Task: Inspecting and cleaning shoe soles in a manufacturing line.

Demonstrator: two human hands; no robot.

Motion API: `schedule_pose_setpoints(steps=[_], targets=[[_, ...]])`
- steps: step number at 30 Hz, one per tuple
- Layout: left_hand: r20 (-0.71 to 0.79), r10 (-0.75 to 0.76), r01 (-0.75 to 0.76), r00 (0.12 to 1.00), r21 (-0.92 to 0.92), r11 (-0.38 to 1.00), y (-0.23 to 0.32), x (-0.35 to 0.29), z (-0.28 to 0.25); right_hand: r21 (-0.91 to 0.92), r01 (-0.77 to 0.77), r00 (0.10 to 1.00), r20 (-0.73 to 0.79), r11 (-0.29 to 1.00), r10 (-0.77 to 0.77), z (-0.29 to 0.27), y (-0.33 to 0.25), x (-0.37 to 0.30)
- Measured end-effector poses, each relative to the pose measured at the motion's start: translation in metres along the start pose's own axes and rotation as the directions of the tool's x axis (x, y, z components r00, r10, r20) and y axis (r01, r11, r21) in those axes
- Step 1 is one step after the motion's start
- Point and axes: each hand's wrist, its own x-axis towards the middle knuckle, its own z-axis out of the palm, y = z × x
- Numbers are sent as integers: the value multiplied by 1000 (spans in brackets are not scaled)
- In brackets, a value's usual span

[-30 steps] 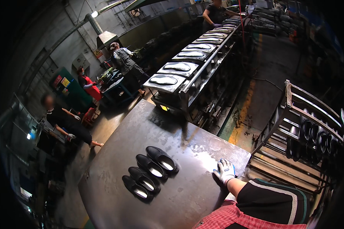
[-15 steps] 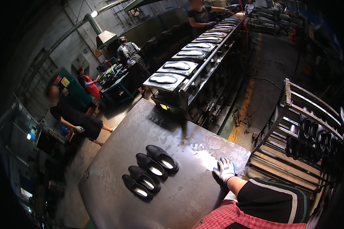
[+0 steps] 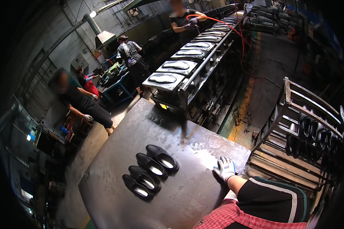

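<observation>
Only the gloved right hand [image 3: 225, 168], fingers spread, rests flat on the metal table's [image 3: 114, 198] edge, black shoes [image 3: 151, 171] well apart

4 shoes [image 3: 151, 171] on table [image 3: 114, 202] | right hand [image 3: 225, 168] at table's right edge | rack [image 3: 309, 126] right

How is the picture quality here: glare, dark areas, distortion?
Head view: strong fisheye bending and black corners; glare patches on the metal table near the gloved right hand; the black shoes stay sharp; the shelf rack sits in shadow; far workers are blurred.
</observation>
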Motion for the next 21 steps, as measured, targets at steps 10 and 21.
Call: schedule_pose_setpoints(steps=[10, 21], targets=[[7, 4, -4, 1000, 10, 1000, 7, -6, -8, 32, -5, 1000, 13, 999, 4, -7, -1, -2], [84, -34, 39, 996, -64, 997, -9, 9, 12, 0, 10, 1000, 11, 1000, -10, 1, 0, 0]])
